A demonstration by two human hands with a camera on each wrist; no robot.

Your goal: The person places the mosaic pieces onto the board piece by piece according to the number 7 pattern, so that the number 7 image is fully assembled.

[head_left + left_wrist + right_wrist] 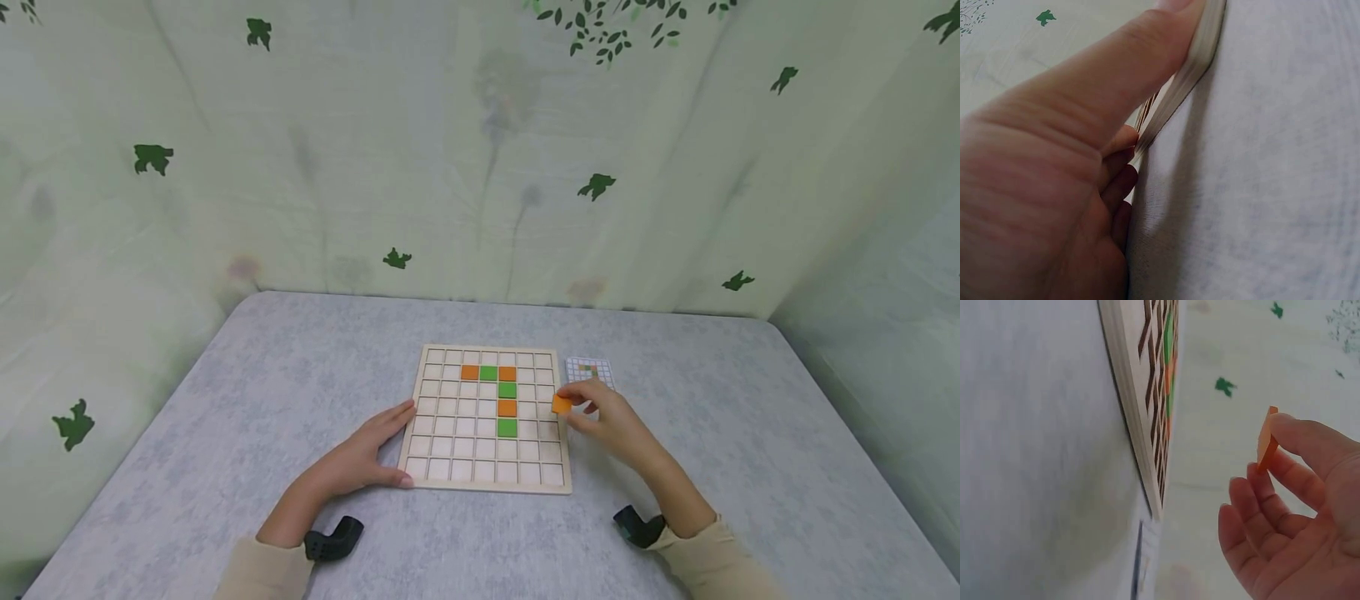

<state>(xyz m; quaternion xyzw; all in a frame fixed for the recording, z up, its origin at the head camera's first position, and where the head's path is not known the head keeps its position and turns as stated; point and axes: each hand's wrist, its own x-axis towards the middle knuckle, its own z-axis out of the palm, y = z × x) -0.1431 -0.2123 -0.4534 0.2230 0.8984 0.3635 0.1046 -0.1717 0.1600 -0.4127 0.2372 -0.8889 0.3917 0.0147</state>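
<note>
A square wooden grid board (484, 475) lies on the table, with several orange and green tiles set in its cells. The tiles make a short row near the top and a column running down from its right end, with a green tile (507, 427) lowest. My right hand (611, 421) pinches an orange square tile (1267, 440) between thumb and fingers, just over the board's right edge. At the board's left side rests my left hand (360, 457), its fingers fairly straight along the edge and the thumb at the lower left corner.
A small printed pattern card (600, 367) with a coloured grid lies right of the board, partly hidden by my right hand. The grey table (300, 358) reaches back to a pale curtain (450, 167) with green leaf shapes. Each wrist wears a black device (335, 539).
</note>
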